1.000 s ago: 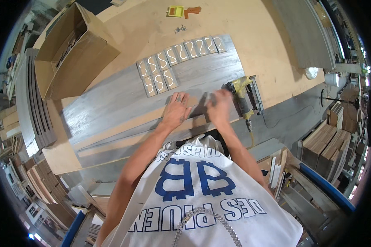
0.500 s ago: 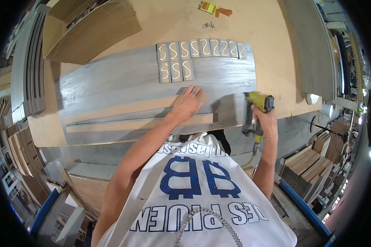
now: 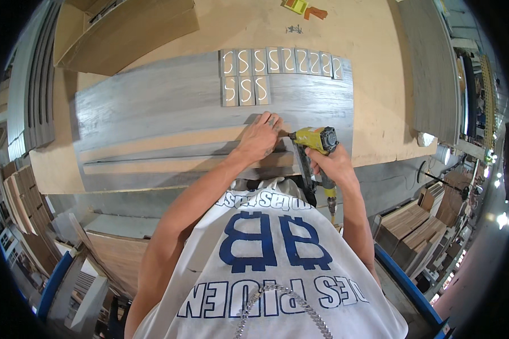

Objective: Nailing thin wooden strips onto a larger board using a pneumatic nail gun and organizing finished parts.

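Observation:
My left hand (image 3: 260,137) rests on the right end of a long, light brown wooden strip (image 3: 181,141), its fingers bent together over the strip's far edge. A second strip (image 3: 169,167) runs nearer to me, and the two converge toward the left with grey edges between them. Both lie on a wide grey wood-grain panel (image 3: 136,96). My right hand (image 3: 332,164) is wrapped round the handle of a yellow-green and black nail gun (image 3: 316,139). The gun's nose points left, close beside my left fingertips; whether it touches the strip cannot be made out.
Small blocks with white glue squiggles (image 3: 245,90) sit in two rows on the panel. Farther back lie a few small dark pieces (image 3: 293,29) and a yellow item (image 3: 296,5). A cardboard box (image 3: 130,39) stands back left; grey boards (image 3: 432,73) are stacked right.
My right hand has carried the nail gun leftward, from the panel's right edge to just beside my left hand. My left hand stays on the strip. The whole view has shifted slightly.

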{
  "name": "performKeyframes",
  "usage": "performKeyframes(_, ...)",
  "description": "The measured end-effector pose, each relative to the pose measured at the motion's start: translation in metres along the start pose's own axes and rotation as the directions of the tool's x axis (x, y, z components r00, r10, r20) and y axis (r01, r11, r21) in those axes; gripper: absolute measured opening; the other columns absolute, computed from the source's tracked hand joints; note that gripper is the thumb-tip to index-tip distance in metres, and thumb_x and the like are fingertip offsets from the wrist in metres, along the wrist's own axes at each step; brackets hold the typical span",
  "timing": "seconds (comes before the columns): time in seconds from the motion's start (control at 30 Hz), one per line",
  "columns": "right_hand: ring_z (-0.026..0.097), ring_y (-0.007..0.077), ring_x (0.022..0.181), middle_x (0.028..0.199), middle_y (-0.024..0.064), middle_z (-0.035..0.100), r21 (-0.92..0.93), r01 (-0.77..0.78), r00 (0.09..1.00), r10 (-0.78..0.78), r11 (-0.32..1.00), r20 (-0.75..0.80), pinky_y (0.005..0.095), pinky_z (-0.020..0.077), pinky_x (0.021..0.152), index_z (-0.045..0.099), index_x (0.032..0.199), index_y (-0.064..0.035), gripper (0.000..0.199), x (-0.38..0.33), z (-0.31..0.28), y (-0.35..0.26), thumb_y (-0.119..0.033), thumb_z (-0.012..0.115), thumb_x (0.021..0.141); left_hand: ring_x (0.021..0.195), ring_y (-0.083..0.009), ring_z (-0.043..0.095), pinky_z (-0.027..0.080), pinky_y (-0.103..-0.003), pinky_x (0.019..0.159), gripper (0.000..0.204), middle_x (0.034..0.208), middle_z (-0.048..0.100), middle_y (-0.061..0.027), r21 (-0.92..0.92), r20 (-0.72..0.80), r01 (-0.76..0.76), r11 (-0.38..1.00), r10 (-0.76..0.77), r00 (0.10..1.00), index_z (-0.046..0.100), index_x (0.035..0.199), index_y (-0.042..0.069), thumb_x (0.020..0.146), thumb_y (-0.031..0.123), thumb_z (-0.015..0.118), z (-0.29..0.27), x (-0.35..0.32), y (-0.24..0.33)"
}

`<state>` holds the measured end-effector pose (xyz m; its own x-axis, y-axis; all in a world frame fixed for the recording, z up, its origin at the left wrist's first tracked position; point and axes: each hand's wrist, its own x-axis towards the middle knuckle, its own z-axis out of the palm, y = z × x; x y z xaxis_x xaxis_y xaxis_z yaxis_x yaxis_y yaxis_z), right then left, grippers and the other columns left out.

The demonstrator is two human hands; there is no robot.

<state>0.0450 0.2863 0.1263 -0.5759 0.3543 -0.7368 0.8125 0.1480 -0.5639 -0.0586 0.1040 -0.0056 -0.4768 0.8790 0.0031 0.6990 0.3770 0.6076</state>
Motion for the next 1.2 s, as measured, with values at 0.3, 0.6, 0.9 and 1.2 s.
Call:
performKeyframes(0.3,0.062,0.0133,0.051,0.064,0.0068,0.065,-0.045,-0.011,0.999,0.009,0.999,-0.039,0.0298,0.0501,0.049,0.072,0.093,0.0008,0.022,-0.006,0.01,-0.002,-0.02,0.073,0.088,0.116,-0.0304,0.048,0.043,-0.04,0.1,0.047,0.121,0.055,-0.0146,-0.005,-0.03,-0.021,1.0,0.021,0.999,0.059,0.123,-0.01,0.081,0.011,0.063,0.0,0.0,-0.001)
performKeyframes(0.6,0.065,0.0138,0.053,0.064,0.0071,0.066,-0.015,0.018,0.997,-0.019,1.0,-0.074,0.0311,0.0522,0.052,0.071,0.086,0.0044,0.027,0.0,0.011,-0.015,-0.023,0.072,0.087,0.115,-0.0314,0.048,0.043,-0.04,0.099,0.043,0.119,0.055,-0.0139,0.003,-0.038,-0.081,0.997,0.081,0.996,0.061,0.118,-0.008,0.08,0.011,0.065,0.004,-0.003,-0.007)
performKeyframes(0.9,0.064,0.0143,0.051,0.062,0.0068,0.066,-0.09,0.055,0.993,-0.064,0.994,-0.099,0.031,0.0519,0.052,0.071,0.084,0.0041,0.027,0.009,0.013,-0.014,-0.023,0.072,0.086,0.111,-0.0307,0.05,0.044,-0.038,0.097,0.046,0.116,0.055,-0.0142,-0.026,-0.122,-0.07,0.997,0.067,0.99,0.061,0.12,-0.009,0.085,0.019,0.068,0.002,-0.001,-0.001)
performKeyframes(1.2,0.062,0.013,0.052,0.064,0.0061,0.065,-0.061,0.034,0.997,-0.038,0.998,-0.067,0.0308,0.0513,0.051,0.069,0.088,0.0031,0.021,-0.01,0.014,-0.014,-0.018,0.072,0.086,0.117,-0.0338,0.047,0.039,-0.044,0.099,0.057,0.122,0.054,-0.0152,-0.016,-0.031,0.09,0.996,-0.09,0.995,0.055,0.128,-0.005,0.083,0.025,0.072,-0.02,-0.026,-0.017)
